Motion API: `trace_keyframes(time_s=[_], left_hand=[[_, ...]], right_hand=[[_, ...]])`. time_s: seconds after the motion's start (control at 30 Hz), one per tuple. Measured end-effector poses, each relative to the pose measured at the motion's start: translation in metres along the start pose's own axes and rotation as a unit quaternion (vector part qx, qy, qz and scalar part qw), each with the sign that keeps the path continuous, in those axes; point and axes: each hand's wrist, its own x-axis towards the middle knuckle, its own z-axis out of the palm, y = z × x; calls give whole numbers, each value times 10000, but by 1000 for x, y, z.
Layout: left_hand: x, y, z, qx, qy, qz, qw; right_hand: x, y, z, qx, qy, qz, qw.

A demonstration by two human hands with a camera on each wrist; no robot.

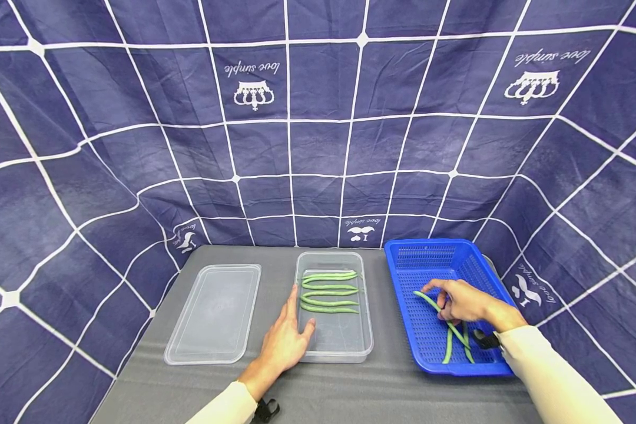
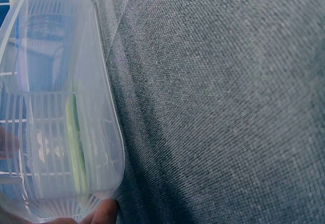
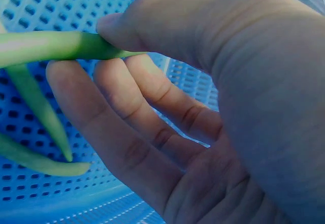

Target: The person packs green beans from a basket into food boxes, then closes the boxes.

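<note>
Inside the blue plastic basket [image 1: 421,356], my right hand [image 1: 463,301] pinches a green bean [image 1: 428,299] between thumb and fingers. The right wrist view shows the thumb over this bean [image 3: 45,47] and the fingertips beneath it. Two more beans [image 3: 41,107] lie under it on the basket's mesh floor. My left hand [image 1: 286,340] rests against the left side of a clear plastic container [image 1: 339,341], fingers extended. Several green beans [image 1: 330,293] lie crosswise in the container's far half. The left wrist view has fingertips [image 2: 105,213] right at the container's wall.
A clear flat lid [image 1: 214,315] lies on the grey cloth-covered table [image 1: 275,277], left of the container. Behind and on both sides hangs a dark blue cloth [image 1: 318,147] with white lines. The container stands between the lid and the basket.
</note>
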Motion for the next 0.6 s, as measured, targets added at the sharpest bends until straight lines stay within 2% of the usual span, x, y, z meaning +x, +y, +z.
trace_keyframes(time_s=[0.3, 0.6], left_hand=[[-1, 0, -2, 1, -21, -10, 10000], [0, 1, -2, -65, 13, -45, 10000]], right_hand=[[7, -18, -5, -305, 211, -463, 9982], [8, -41, -9, -555, 388, -697, 9953]])
